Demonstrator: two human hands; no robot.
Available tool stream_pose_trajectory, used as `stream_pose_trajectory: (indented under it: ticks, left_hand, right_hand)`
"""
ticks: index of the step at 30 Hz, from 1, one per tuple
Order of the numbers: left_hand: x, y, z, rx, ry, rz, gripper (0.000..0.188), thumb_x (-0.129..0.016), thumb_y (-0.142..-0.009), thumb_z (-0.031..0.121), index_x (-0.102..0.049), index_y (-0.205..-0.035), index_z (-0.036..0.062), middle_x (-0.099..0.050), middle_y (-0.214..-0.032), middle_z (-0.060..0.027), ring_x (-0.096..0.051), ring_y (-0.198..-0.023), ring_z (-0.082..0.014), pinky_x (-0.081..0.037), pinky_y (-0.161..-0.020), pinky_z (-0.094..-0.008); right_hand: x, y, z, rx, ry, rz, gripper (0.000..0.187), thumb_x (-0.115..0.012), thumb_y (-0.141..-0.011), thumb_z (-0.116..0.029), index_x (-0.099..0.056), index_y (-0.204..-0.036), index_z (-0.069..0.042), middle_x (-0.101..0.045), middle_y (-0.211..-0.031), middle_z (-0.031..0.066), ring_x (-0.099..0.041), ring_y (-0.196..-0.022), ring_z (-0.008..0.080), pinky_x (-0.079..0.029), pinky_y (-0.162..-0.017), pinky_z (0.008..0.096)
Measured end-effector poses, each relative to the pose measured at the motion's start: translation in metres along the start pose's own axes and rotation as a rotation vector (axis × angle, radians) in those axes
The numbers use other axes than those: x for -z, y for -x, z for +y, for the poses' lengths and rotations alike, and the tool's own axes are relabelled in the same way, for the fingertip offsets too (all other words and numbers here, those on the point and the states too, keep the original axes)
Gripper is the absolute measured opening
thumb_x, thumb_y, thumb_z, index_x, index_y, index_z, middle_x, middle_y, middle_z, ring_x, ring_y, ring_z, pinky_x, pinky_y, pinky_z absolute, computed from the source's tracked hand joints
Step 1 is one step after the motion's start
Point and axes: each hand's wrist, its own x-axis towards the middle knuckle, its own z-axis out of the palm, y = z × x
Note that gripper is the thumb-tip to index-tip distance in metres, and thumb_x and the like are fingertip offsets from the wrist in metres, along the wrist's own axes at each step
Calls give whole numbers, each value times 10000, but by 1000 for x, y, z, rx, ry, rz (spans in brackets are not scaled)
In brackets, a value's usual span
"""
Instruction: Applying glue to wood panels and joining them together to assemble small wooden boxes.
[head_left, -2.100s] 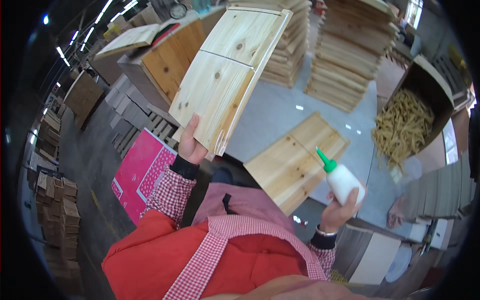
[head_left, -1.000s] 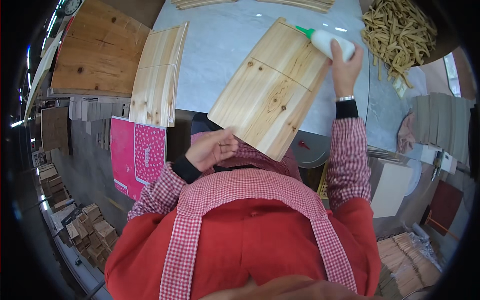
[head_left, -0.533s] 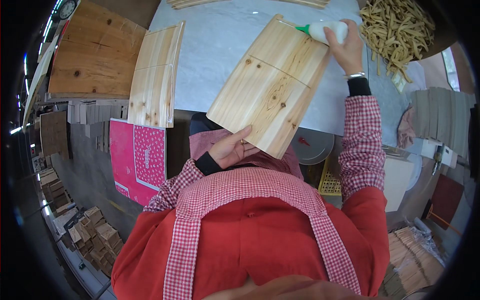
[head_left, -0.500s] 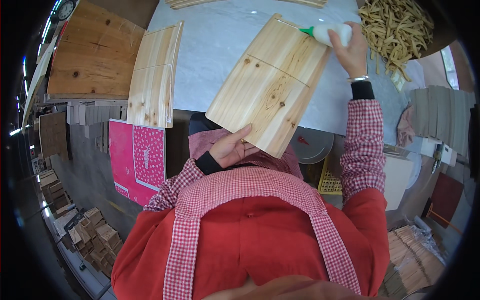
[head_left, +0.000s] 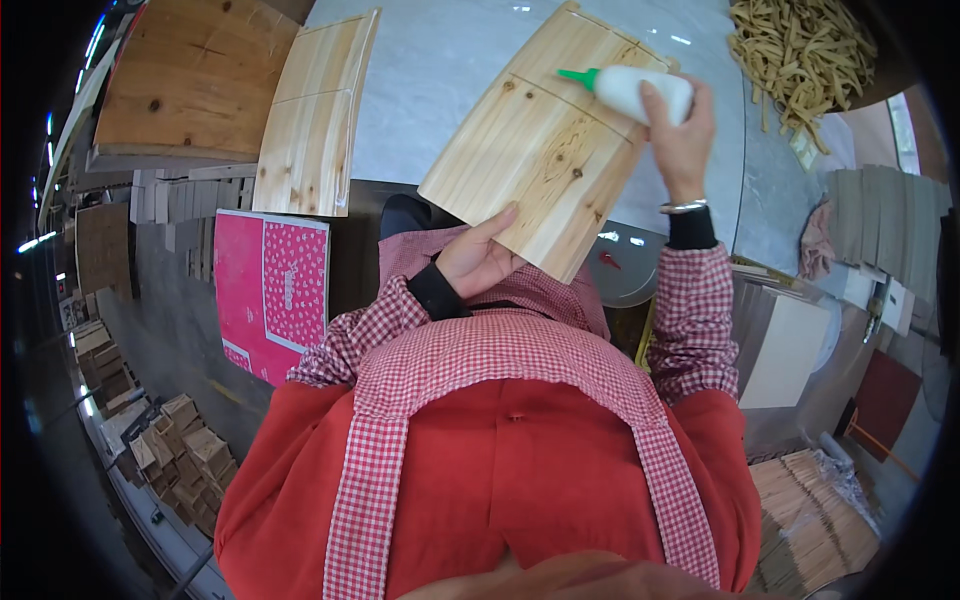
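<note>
A pale, knotty wooden panel (head_left: 530,160) with a groove across it lies slanted over the table's near edge. My left hand (head_left: 482,252) grips its near edge, thumb on top and fingers underneath. In my right hand (head_left: 685,135) is a white squeeze bottle (head_left: 635,92) with a green nozzle. The bottle is tilted, and its tip points left, over the groove in the panel's upper half. Whether the tip touches the wood I cannot tell. To the left, a similar wooden panel (head_left: 312,130) has a whitish line along its right side.
A darker wooden board (head_left: 195,85) stands at far left, above a pink patterned box (head_left: 240,270). Thin wooden strips (head_left: 800,60) fill a round container at the top right. Grey boards (head_left: 880,225) stack at the right, beside a cloth (head_left: 816,240). The table (head_left: 440,85) has a marbled top.
My right hand has carried the bottle down and left, from the panel's far edge to its groove. The left hand keeps its hold, and the whole view has shifted slightly.
</note>
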Motion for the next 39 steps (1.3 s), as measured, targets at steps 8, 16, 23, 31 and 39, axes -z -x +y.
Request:
stream_pose_trajectory:
  ticks: [8,16,23,31,39]
  left_hand:
    - [-3,5,-2,-12,17,22,506,-539,-968,208,-325,-1384,18,-458,-1368,-153,-472,-1266,-249,-400,-1077,-388]
    - [-2,6,-4,-28,-20,14,509,-539,-966,196,-315,-1386,14,-459,-1368,-148,-474,-1264,-253,-408,-1070,-401]
    - [1,2,-7,-39,-43,10,521,-541,-962,188,-305,-1391,12,-458,-1371,-148,-474,-1266,-258,-419,-1058,-410]
    - [-9,9,-5,-67,-50,-36,523,-513,-974,223,-296,-1407,25,-454,-1386,-152,-469,-1273,-270,-414,-1053,-436]
    - [-17,15,-3,-115,-40,-12,536,-518,-970,232,-294,-1420,45,-459,-1390,-140,-474,-1269,-277,-411,-1047,-451]
  right_hand:
    - [-42,12,-28,193,104,-108,397,-764,-760,-227,-552,-1022,-17,-652,-853,163,-658,-763,279,-521,-691,359]
    - [39,20,-32,289,237,-172,381,-760,-762,-206,-546,-1015,-17,-652,-824,167,-665,-729,284,-525,-654,359]
    - [101,54,-10,195,281,-39,344,-747,-793,-189,-547,-1015,-19,-628,-825,109,-619,-664,213,-516,-601,337]
    - [113,86,-11,-272,-167,44,330,-713,-839,-211,-529,-1044,-29,-583,-845,54,-542,-594,117,-432,-446,240]
    - [95,27,4,-225,-424,300,356,-692,-853,-254,-514,-1030,-1,-589,-843,66,-543,-586,107,-417,-432,233]
